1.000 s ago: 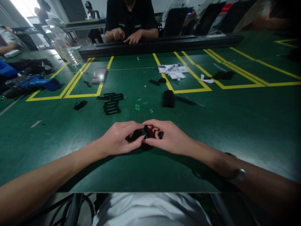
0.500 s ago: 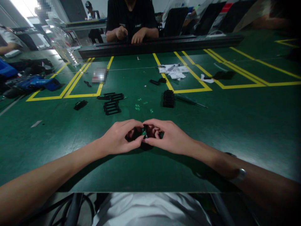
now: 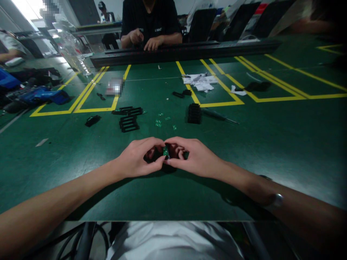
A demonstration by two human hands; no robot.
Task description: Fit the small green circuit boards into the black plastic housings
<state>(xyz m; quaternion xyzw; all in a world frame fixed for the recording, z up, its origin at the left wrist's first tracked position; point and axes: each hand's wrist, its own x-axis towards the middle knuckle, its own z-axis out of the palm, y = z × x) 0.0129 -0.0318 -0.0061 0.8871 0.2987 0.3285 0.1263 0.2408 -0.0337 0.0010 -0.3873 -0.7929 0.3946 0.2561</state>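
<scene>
A small green circuit board (image 3: pixel 165 151) with a dark edge sits upright between my fingertips, just above the table's near side. My left hand (image 3: pixel 143 155) pinches it from the left with thumb and index finger. From the right, my right hand (image 3: pixel 193 155) closes thumb and fingers on the same piece; its other fingers curl behind. Most of the dark part around the board is hidden by my fingers. Beyond my hands lie several loose green circuit boards (image 3: pixel 158 123). Left of these are black rectangular frames (image 3: pixel 129 124), and on the right stands a stack of black parts (image 3: pixel 194 113).
A screwdriver (image 3: pixel 217 115) lies beside the black stack. Crumpled white paper (image 3: pixel 202 82), a blue power tool (image 3: pixel 51 96) and a plastic bottle (image 3: pixel 81 61) are farther off. A long black rail (image 3: pixel 184 53) crosses the table's far side, with a person (image 3: pixel 151 25) behind it.
My hands stay in nearly the same place, and the board between them has tilted slightly. Across the table, the other person's hands have shifted a little to the left.
</scene>
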